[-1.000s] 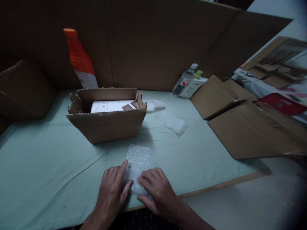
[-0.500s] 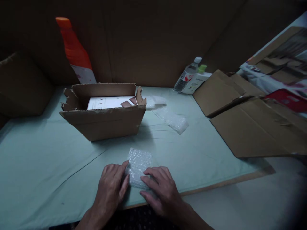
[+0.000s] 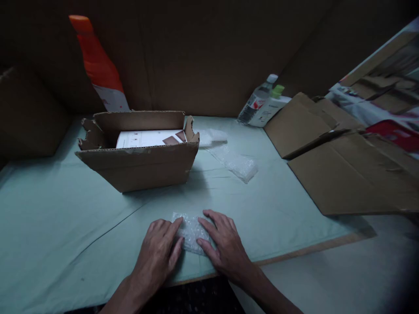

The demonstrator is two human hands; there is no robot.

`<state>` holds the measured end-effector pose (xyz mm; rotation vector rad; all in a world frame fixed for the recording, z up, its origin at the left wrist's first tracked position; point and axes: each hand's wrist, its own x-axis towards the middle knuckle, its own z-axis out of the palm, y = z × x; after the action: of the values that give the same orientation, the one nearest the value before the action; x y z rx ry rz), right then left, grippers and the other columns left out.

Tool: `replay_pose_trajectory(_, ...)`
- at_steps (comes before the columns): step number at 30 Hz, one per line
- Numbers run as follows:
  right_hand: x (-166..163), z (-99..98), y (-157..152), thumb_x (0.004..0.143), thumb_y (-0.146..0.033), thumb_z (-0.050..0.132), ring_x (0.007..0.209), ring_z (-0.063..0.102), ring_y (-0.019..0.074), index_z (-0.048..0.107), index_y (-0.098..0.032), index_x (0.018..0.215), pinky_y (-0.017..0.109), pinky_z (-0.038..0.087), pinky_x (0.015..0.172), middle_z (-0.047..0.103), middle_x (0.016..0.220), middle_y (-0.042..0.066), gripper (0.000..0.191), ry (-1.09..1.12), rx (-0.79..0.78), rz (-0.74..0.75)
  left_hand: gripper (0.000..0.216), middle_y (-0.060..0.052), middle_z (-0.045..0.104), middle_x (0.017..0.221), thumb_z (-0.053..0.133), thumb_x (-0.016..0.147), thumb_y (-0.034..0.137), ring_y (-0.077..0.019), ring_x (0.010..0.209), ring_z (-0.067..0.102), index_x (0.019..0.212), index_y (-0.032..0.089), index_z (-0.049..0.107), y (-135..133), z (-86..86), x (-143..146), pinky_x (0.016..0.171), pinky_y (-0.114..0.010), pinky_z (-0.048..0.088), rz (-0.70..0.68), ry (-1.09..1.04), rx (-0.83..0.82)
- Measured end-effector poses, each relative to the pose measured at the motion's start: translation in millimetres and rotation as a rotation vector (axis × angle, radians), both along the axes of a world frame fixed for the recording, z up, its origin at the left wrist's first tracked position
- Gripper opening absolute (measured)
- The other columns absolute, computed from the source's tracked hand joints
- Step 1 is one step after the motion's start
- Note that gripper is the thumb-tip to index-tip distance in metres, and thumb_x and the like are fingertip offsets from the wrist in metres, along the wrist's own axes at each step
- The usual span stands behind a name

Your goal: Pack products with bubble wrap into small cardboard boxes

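A small bundle of bubble wrap (image 3: 190, 230) lies on the pale green cloth near the table's front edge. My left hand (image 3: 157, 257) presses on its left side with fingers stretched out. My right hand (image 3: 224, 246) lies on its right side, fingers also flat and apart. The wrap now forms a short roll between the two hands. What is inside the roll is hidden.
An open cardboard box (image 3: 137, 150) with a white packet inside stands behind the hands. More bubble wrap (image 3: 235, 163) lies to its right. An orange bottle (image 3: 98, 65) leans at the back left, two bottles (image 3: 262, 102) at the back right. Flattened cardboard (image 3: 343, 165) covers the right side.
The bubble wrap sheet has been rolled up away from me and is now much shorter. Both hands have moved forward with it. The view has shifted slightly.
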<state>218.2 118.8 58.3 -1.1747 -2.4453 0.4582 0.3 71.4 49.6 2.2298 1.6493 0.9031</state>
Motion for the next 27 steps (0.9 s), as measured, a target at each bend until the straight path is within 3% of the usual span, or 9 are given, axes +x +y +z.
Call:
replay_pose_trajectory(4, -2.9, -3.2, 15.7, 0.090, -0.038, 0.066, 0.132, 0.047, 0.0364, 0.056, -0.017, 0.131, 0.056, 0.040, 0.104, 0.054, 0.143, 0.019, 0.047, -0.070, -0.027, 0.000, 0.036, -0.013, 0.065, 0.109, 0.055, 0.092, 0.018, -0.0260, 0.098, 0.059, 0.127, 0.015, 0.055, 7.9, -6.5, 1.2, 0.082, -0.042, 0.051, 0.077, 0.111, 0.042)
replay_pose_trajectory(10, -13.5, -4.1, 11.6, 0.085, -0.022, 0.067, 0.127, 0.053, 0.0318, 0.055, -0.021, 0.092, 0.051, 0.043, 0.102, 0.062, 0.131, 0.013, 0.014, 0.139, -0.123, 0.124, 0.059, -0.016, 0.058, 0.136, 0.057, 0.089, 0.022, -0.0295, 0.126, 0.054, 0.145, 0.018, 0.041, -3.9, -18.6, -6.9, 0.102, -0.047, 0.048, 0.060, -0.055, 0.003)
replay_pose_trajectory(12, -13.9, -4.6, 5.9, 0.086, -0.017, 0.062, 0.110, 0.061, 0.0260, 0.052, -0.022, 0.090, 0.043, 0.047, 0.094, 0.069, 0.113, 0.008, 0.012, 0.264, -0.161, 0.178, 0.062, -0.014, 0.063, 0.130, 0.056, 0.089, 0.022, -0.0262, 0.118, 0.060, 0.148, 0.021, 0.037, -6.4, -15.7, -9.9, 0.097, -0.043, 0.052, 0.029, -0.179, -0.068)
replay_pose_trajectory(14, -11.4, -6.1, 0.7, 0.086, -0.016, 0.061, 0.093, 0.065, 0.0218, 0.054, -0.023, 0.094, 0.036, 0.050, 0.083, 0.070, 0.098, 0.004, 0.013, 0.332, -0.208, 0.167, 0.048, -0.009, 0.069, 0.113, 0.055, 0.090, 0.022, -0.0209, 0.100, 0.066, 0.137, 0.022, 0.049, -7.1, -10.2, -11.8, 0.085, -0.034, 0.056, -0.007, -0.315, -0.170)
replay_pose_trajectory(17, -4.5, -9.3, -3.5, 0.084, -0.020, 0.067, 0.089, 0.066, 0.0212, 0.058, -0.024, 0.111, 0.032, 0.052, 0.078, 0.071, 0.102, 0.005, 0.029, 0.341, -0.287, 0.036, 0.009, -0.003, 0.067, 0.084, 0.056, 0.090, 0.025, -0.0154, 0.074, 0.063, 0.096, 0.022, 0.061, -7.1, -4.5, -12.9, 0.066, -0.026, 0.051, -0.014, -0.425, -0.330)
replay_pose_trajectory(19, -1.1, -9.3, -2.7, 0.083, -0.023, 0.069, 0.093, 0.068, 0.0215, 0.059, -0.024, 0.118, 0.030, 0.053, 0.081, 0.071, 0.108, 0.006, 0.036, 0.341, -0.350, 0.010, 0.009, -0.001, 0.064, 0.075, 0.056, 0.090, 0.028, -0.0139, 0.066, 0.060, 0.083, 0.021, 0.058, -7.2, -4.7, -14.0, 0.060, -0.024, 0.047, 0.000, -0.450, -0.360)
replay_pose_trajectory(23, -6.3, 7.0, 9.6, 0.090, -0.029, 0.062, 0.078, 0.066, 0.0177, 0.064, -0.021, 0.097, 0.026, 0.050, 0.072, 0.069, 0.087, 0.003, 0.010, 0.361, -0.444, 0.123, 0.011, -0.001, 0.064, 0.074, 0.057, 0.089, 0.030, -0.0131, 0.063, 0.059, 0.085, 0.021, 0.060, -4.7, -1.9, -24.7, 0.057, -0.022, 0.045, -0.012, -0.467, -0.344)
replay_pose_trajectory(27, -26.4, 38.8, 28.4, 0.093, -0.029, 0.058, 0.073, 0.061, 0.0148, 0.062, -0.019, 0.086, 0.024, 0.045, 0.068, 0.066, 0.081, 0.003, 0.012, 0.344, -0.467, 0.168, 0.011, -0.001, 0.067, 0.078, 0.060, 0.089, 0.033, -0.0136, 0.069, 0.063, 0.088, 0.023, 0.065, 2.2, 17.6, -45.6, 0.063, -0.021, 0.048, -0.034, -0.455, -0.292)
